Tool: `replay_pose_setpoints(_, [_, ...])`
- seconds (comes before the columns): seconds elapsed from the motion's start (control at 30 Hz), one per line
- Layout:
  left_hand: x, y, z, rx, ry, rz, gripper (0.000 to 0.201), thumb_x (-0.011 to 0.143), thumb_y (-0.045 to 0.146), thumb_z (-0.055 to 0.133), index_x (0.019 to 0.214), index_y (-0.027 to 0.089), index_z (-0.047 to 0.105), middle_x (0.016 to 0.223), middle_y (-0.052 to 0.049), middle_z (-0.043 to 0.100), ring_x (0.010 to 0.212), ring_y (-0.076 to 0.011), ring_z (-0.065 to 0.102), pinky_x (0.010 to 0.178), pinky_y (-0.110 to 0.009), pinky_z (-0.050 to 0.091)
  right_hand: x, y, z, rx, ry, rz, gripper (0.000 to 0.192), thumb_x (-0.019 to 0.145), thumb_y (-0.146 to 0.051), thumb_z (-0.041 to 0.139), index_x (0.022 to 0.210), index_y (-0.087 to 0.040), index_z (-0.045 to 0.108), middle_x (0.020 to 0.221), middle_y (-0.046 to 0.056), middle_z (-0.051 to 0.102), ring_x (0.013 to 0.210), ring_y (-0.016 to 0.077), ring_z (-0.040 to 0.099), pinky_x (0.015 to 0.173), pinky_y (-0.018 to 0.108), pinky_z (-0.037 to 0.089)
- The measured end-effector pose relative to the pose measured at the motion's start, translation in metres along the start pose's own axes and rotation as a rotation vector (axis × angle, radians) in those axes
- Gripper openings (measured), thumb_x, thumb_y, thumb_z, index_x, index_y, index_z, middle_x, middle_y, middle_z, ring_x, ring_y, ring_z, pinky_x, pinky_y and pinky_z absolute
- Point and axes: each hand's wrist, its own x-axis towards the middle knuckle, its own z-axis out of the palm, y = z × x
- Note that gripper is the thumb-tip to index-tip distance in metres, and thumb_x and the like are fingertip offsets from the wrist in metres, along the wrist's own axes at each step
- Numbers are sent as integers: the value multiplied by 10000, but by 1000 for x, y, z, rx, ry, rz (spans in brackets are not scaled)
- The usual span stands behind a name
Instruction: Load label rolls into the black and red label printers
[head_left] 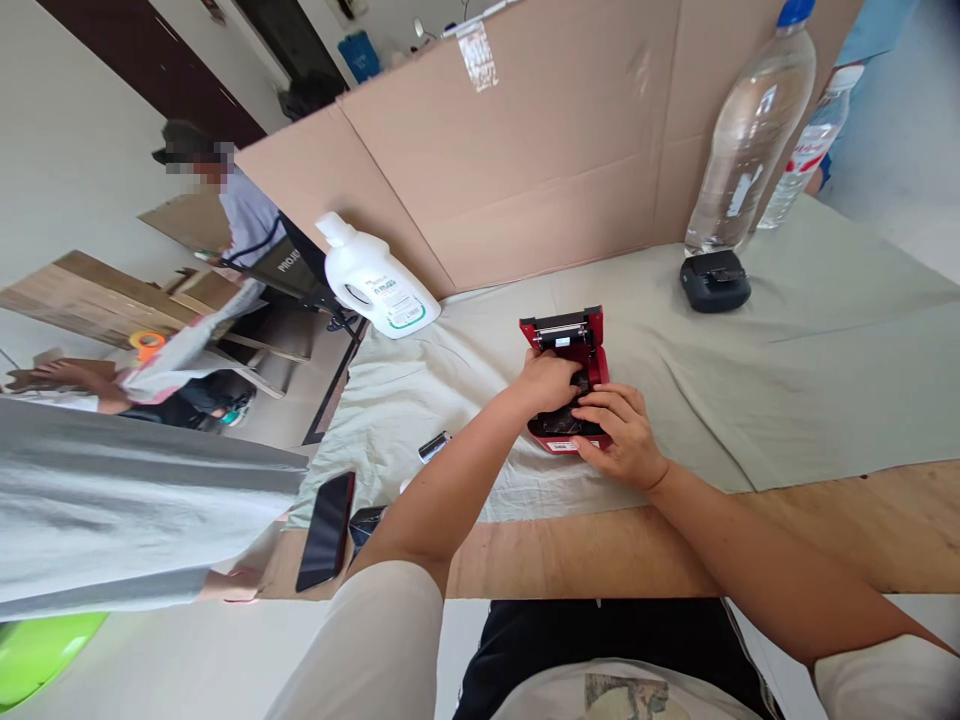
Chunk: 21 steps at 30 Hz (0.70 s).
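Both hands work inside a small red printer (574,345) with its lid tipped open (it sits on the grey cloth (787,370) near the table's front edge): the left hand (546,382) curls its fingers down into the open bay, and the right hand (622,430) rests on the printer's near right corner, fingers bent against the casing, though whether either pinches anything inside cannot be told. A white jug (379,280) lies to the left, a clear bottle (750,130) stands behind a black device (715,280) at the cardboard wall (525,150), and a phone (327,530) lies at the left edge.
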Motion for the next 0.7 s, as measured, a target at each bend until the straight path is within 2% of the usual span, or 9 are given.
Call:
replay_pose_setpoints(0.1, [-2, 2, 3, -56, 69, -3, 320, 849, 298, 590, 1134, 205, 702, 1112, -100, 735, 1161, -321, 598, 1033, -506, 384, 0, 0, -1, 16, 36, -39, 170, 791, -318, 678, 940, -244, 713, 976, 66, 716, 1058, 281, 615, 924, 498, 531])
replay_pose_setpoints(0.2, [-13, 0, 4, -289, 228, 77, 264, 888, 237, 550, 1102, 219, 703, 1139, -57, 734, 1094, -240, 649, 995, -404, 466, 0, 0, -1, 8, 25, -38, 145, 798, -321, 676, 921, -253, 713, 971, 60, 712, 1064, 279, 612, 911, 489, 536])
replay_pose_setpoints(0.23, [-18, -1, 5, -387, 317, 102, 248, 919, 245, 515, 1079, 218, 704, 1110, -51, 739, 1043, -211, 667, 959, -368, 494, 0, 0, -2, 6, 20, -39, 135, 798, -321, 678, 912, -256, 711, 970, 57, 711, 1066, 279, 613, 909, 487, 536])
replay_pose_setpoints(0.3, [-25, -7, 6, -532, 567, 106, 288, 979, 319, 442, 1069, 208, 692, 1075, -65, 731, 998, -190, 670, 932, -345, 516, 0, 0, -2, 14, 27, -53, 120, 794, -303, 688, 903, -257, 707, 969, 53, 713, 1071, 276, 614, 911, 484, 533])
replay_pose_setpoints(0.37, [-27, -16, 9, -558, 821, 73, 389, 1006, 430, 383, 1147, 191, 656, 1154, -101, 692, 1108, -213, 626, 1016, -388, 475, 0, -1, -2, 21, 36, -64, 112, 789, -283, 697, 898, -261, 704, 966, 49, 713, 1069, 273, 615, 911, 483, 526])
replay_pose_setpoints(0.4, [-26, -21, 11, -544, 900, 68, 447, 1006, 482, 359, 1206, 185, 625, 1230, -120, 656, 1197, -230, 579, 1070, -416, 433, 0, -1, -2, 18, 34, -62, 105, 787, -279, 700, 890, -265, 703, 963, 47, 711, 1064, 273, 616, 911, 486, 522])
replay_pose_setpoints(0.47, [-26, -29, 17, -524, 936, 100, 540, 1002, 550, 308, 1319, 183, 546, 1373, -144, 559, 1336, -247, 470, 1140, -448, 354, -1, -1, -3, 8, 18, -48, 83, 782, -286, 706, 864, -275, 703, 964, 45, 704, 1057, 275, 615, 911, 494, 516])
replay_pose_setpoints(0.53, [-29, -33, 26, -550, 922, 139, 573, 1009, 555, 255, 1379, 184, 485, 1421, -156, 503, 1369, -241, 432, 1149, -446, 339, -1, -1, -4, 2, 3, -35, 63, 776, -296, 716, 835, -280, 698, 980, 45, 695, 1062, 279, 606, 915, 500, 513])
replay_pose_setpoints(0.7, [-55, -19, 52, -648, 989, 171, 531, 1016, 515, 243, 1346, 185, 496, 1306, -157, 550, 1282, -250, 490, 1109, -467, 378, -2, -1, -7, -40, 39, -56, 55, 785, -307, 719, 784, -276, 674, 1074, 50, 659, 1129, 289, 554, 935, 496, 508])
